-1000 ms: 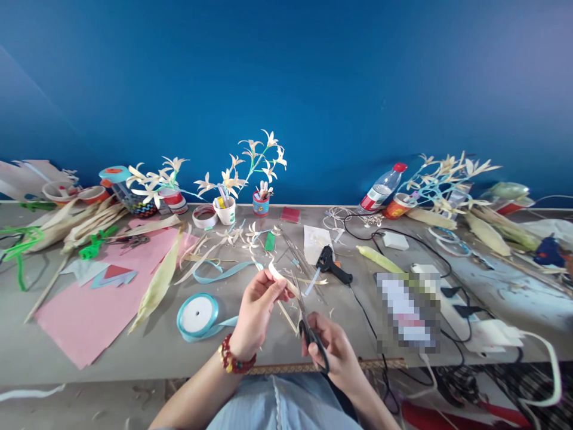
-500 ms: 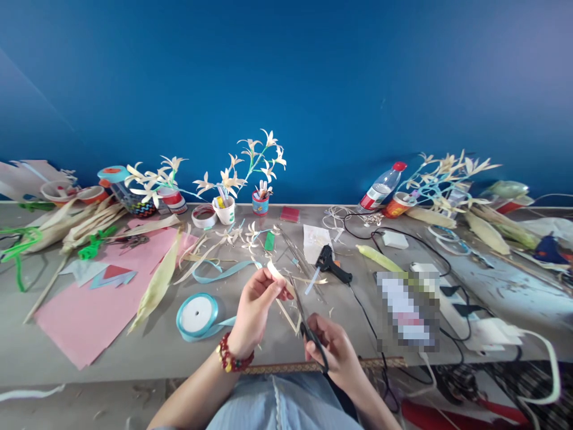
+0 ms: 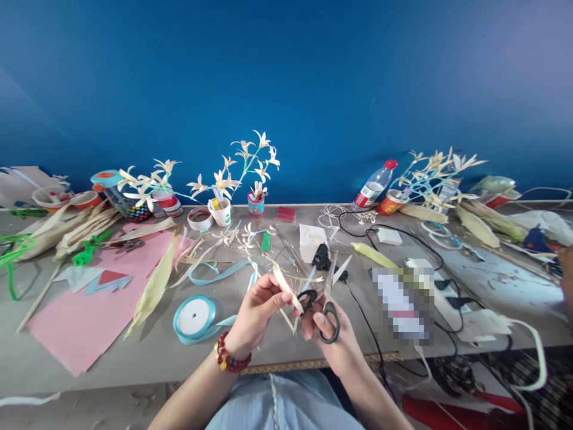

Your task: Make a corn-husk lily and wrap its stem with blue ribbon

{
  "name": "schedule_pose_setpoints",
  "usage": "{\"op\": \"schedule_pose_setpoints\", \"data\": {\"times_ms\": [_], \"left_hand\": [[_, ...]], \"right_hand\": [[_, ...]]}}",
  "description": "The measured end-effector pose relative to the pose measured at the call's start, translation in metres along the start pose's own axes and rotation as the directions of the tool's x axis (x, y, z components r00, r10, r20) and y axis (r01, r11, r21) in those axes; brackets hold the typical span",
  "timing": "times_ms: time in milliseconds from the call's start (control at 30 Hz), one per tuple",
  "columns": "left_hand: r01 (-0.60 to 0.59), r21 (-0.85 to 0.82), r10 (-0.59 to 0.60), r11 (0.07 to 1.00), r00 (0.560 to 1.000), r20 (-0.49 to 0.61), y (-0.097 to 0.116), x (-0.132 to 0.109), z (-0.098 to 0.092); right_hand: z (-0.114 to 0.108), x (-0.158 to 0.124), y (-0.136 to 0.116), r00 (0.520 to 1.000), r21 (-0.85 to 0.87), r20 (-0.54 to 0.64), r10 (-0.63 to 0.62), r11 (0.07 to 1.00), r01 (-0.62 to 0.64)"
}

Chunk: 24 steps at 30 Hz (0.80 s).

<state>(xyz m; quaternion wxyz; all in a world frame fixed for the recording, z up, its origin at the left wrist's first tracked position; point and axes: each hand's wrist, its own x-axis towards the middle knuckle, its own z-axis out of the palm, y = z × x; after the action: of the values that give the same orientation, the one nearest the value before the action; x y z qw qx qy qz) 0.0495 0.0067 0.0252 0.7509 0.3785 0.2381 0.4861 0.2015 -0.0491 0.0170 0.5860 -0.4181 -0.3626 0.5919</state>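
Pinched between the thumb and fingers of my left hand [image 3: 256, 312] is a narrow, pale strip of corn husk [image 3: 285, 284], its free end pointing up. My right hand [image 3: 339, 343] holds black-handled scissors [image 3: 330, 285] by the handle loops, with the blades spread and pointing away from me. One loop lies close to the lower end of the strip; I cannot tell whether they touch. Beyond the scissors lies a black glue gun [image 3: 320, 257]. Left of my left hand rests a spool of light blue ribbon [image 3: 210, 318].
Husk flowers stand in a white cup [image 3: 221, 213] and an orange cup [image 3: 391, 203]. Pink paper [image 3: 80, 325] and a whole husk [image 3: 152, 286] lie left. On the right are a blurred-out phone [image 3: 400, 304], a power strip [image 3: 441, 301] and cables. A plastic bottle [image 3: 375, 184] leans behind.
The scissors have turned in my right hand: their blades, earlier near the husk strip, now point up and to the right, spread apart. My left hand still holds the strip.
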Motion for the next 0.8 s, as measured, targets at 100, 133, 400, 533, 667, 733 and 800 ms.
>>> {"op": "schedule_pose_setpoints", "data": {"times_ms": [100, 133, 400, 533, 667, 733, 800], "left_hand": [[-0.003, 0.001, 0.003, 1.0, 0.995, 0.101, -0.001, -0.002, -0.001], [-0.004, 0.018, 0.002, 1.0, 0.993, 0.122, -0.001, -0.002, -0.002], [-0.051, 0.148, 0.014, 0.988, 0.971, 0.24, 0.005, -0.002, -0.016], [-0.129, 0.187, 0.077, 0.974, 0.962, 0.261, 0.004, -0.004, -0.019], [-0.253, 0.378, 0.203, 0.891, 0.965, 0.168, -0.002, -0.009, -0.011], [-0.25, 0.469, 0.234, 0.847, 0.968, 0.092, -0.004, -0.012, -0.005], [-0.2, 0.483, 0.22, 0.853, 0.975, 0.016, -0.005, -0.014, -0.001]], "right_hand": [[0.01, 0.006, -0.003, 0.997, 0.131, 0.017, 0.082, 0.988, -0.083], [0.012, 0.007, -0.003, 0.993, 0.168, 0.018, 0.117, 0.979, -0.118], [0.017, 0.008, -0.004, 0.983, 0.265, -0.016, 0.181, 0.949, -0.17], [0.018, 0.006, -0.005, 0.993, 0.042, -0.119, 0.028, 0.999, -0.023], [0.018, 0.003, -0.001, 0.947, -0.27, -0.222, -0.232, 0.948, 0.169], [0.019, 0.002, 0.001, 0.924, -0.35, -0.23, -0.304, 0.912, 0.214], [0.02, 0.002, 0.002, 0.924, -0.359, -0.227, -0.307, 0.909, 0.214]]}}
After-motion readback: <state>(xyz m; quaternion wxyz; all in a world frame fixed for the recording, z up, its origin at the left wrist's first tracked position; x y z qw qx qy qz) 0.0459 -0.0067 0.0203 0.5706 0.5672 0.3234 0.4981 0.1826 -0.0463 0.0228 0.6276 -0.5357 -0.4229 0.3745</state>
